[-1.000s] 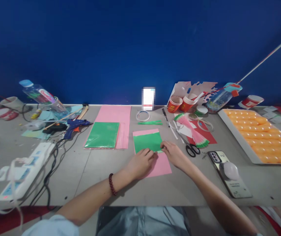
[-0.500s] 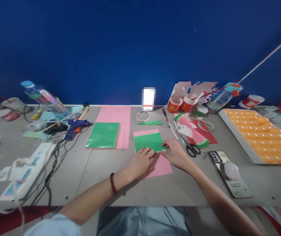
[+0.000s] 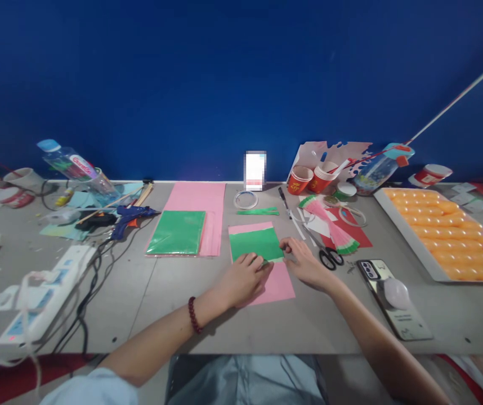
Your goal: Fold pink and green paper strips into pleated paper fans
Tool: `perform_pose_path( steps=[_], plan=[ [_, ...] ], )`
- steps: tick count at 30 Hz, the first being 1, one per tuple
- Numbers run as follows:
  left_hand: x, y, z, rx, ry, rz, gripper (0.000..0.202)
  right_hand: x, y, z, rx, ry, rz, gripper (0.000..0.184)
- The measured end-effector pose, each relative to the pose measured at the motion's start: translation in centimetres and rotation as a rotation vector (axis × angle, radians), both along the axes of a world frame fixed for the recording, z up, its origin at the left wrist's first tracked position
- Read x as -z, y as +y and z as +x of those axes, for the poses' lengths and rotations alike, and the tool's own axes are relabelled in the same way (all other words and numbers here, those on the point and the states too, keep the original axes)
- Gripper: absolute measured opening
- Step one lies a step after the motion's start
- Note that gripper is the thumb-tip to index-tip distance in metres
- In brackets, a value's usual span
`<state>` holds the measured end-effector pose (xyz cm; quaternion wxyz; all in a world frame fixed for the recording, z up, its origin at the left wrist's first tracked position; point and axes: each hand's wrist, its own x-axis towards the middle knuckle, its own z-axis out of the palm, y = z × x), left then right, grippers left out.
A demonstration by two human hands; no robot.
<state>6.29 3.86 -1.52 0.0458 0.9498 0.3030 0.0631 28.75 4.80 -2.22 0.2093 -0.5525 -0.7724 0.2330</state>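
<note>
A sheet of green paper (image 3: 252, 242) lies on a larger sheet of pink paper (image 3: 281, 284), whose edges show above and below it. My left hand (image 3: 245, 278) rests flat over the lower edge of the green paper, fingers bent a little and pressing down. At the right edge of that paper is my right hand (image 3: 303, 261), its fingers bent and its thumb apart from them, with nothing visible between. Scissors (image 3: 331, 259) with black handles lie just right of it. Narrow green paper strips (image 3: 258, 211) are behind the sheets.
At left are a packet of green paper (image 3: 177, 233), a blue glue gun (image 3: 129, 219) and a power strip (image 3: 49, 295). To the right lie a phone (image 3: 396, 306), a pink-green paper fan (image 3: 330, 225) and a tray (image 3: 410, 256) of orange pieces. Red paper cups (image 3: 299, 179) stand behind.
My right hand has shifted slightly right, and its thumb has come away from the lower right corner of the green paper. My left hand stays pressed on the sheets.
</note>
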Motion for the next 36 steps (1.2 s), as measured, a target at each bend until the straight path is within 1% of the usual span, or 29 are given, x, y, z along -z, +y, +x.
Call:
perform_pose_path(
  steps=[2, 6, 10, 14, 19, 24, 28, 30, 33, 34, 36],
  plan=[
    [0.1, 0.0, 0.0, -0.003, 0.0, 0.002, 0.047, 0.0, 0.1, 0.2, -0.011, 0.032, -0.006, 0.032],
    [0.2, 0.0, 0.0, 0.001, 0.0, 0.014, 0.048, 0.2, 0.2, -0.4, 0.053, 0.048, 0.037, 0.019],
    [0.3, 0.1, 0.0, 0.0, -0.005, 0.024, 0.052, 0.9, -0.1, -1.6, 0.15, -0.075, 0.15, 0.02],
    [0.2, 0.1, -0.1, 0.005, -0.01, 0.014, 0.05, 1.4, -0.5, -2.2, 0.207, -0.184, 0.209, 0.018],
    [-0.2, -0.1, -0.1, -0.007, 0.0, 0.002, 0.05, 1.2, -0.7, -1.9, 0.183, -0.237, 0.217, 0.017],
    [0.0, -0.1, -0.1, -0.008, -0.004, -0.004, 0.049, 1.1, -0.6, -1.4, 0.156, -0.225, 0.188, 0.013],
    [0.2, 0.0, -0.1, -0.012, -0.009, -0.008, 0.05, 0.7, -0.5, -1.3, 0.112, -0.201, 0.205, 0.014],
    [0.2, 0.0, -0.1, -0.016, -0.01, -0.01, 0.05, 0.4, -0.5, -1.5, 0.022, -0.17, 0.248, 0.018],
    [0.4, 0.0, -0.1, -0.016, -0.015, -0.017, 0.047, 0.3, -0.7, -2.0, -0.187, -0.109, 0.307, 0.026],
    [0.4, 0.1, -0.1, -0.015, -0.018, -0.017, 0.045, 0.3, -0.9, -2.1, -0.228, -0.104, 0.327, 0.027],
    [0.5, 0.1, -0.1, -0.012, -0.027, -0.013, 0.042, 0.5, -1.3, -2.3, -0.235, -0.145, 0.384, 0.027]
  ],
)
